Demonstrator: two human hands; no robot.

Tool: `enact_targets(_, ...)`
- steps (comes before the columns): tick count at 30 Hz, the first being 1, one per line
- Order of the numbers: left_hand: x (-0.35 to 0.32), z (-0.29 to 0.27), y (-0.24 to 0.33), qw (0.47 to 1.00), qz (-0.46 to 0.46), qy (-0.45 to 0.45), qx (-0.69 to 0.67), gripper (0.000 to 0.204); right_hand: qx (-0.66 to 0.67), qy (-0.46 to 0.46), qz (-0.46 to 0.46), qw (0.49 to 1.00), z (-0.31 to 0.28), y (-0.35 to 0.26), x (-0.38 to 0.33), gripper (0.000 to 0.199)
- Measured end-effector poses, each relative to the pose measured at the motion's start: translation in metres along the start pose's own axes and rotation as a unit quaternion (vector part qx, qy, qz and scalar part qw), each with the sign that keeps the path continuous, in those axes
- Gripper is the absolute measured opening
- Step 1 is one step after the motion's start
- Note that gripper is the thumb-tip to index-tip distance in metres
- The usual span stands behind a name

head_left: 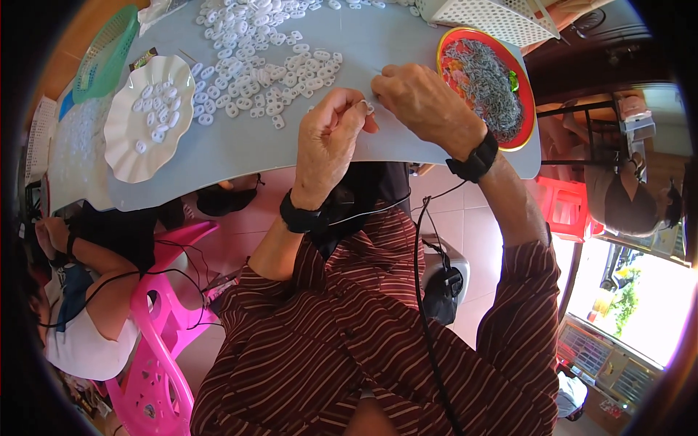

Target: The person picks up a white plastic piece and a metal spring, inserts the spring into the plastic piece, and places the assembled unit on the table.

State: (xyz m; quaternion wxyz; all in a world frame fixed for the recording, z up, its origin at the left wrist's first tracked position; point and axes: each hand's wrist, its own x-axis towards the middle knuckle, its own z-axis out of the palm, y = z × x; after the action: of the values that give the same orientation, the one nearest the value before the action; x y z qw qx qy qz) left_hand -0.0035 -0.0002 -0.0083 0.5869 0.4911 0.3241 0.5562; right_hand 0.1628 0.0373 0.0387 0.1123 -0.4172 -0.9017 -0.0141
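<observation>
My left hand (327, 142) is closed in a pinch above the front part of the table, with a small white plastic piece (369, 107) between thumb and fingertips. Just right of it, my right hand (425, 98) has its fingers curled together; whatever they hold is hidden. The two hands are close but apart. Beyond them lies a spread of white oval plastic pieces with holes (251, 83). A red round tray (529, 109) beside my right wrist carries a heap of thin grey metal bits (494, 87), too fine to name.
A cream scalloped plate (123, 149) with several white pieces stands on the left of the grey table (247, 156). Behind it is a green basket (109, 51); a white perforated basket (487, 18) is at the far right. A person sits at left by a pink chair (149, 327). Cables hang before me.
</observation>
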Motion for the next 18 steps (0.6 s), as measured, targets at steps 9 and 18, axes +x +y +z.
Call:
enact_targets(9, 0.001, -0.003, -0.003, 0.997, 0.027, -0.011, 0.071, 0.018, 0.382, 0.097, 0.241, 0.887, 0.006, -0.016, -0.012, 0.017)
enact_targets(18, 0.002, 0.006, 0.002, 0.996, -0.005, -0.016, 0.090, 0.018, 0.663, 0.153, 0.257, 0.686, 0.023, -0.015, -0.043, 0.011)
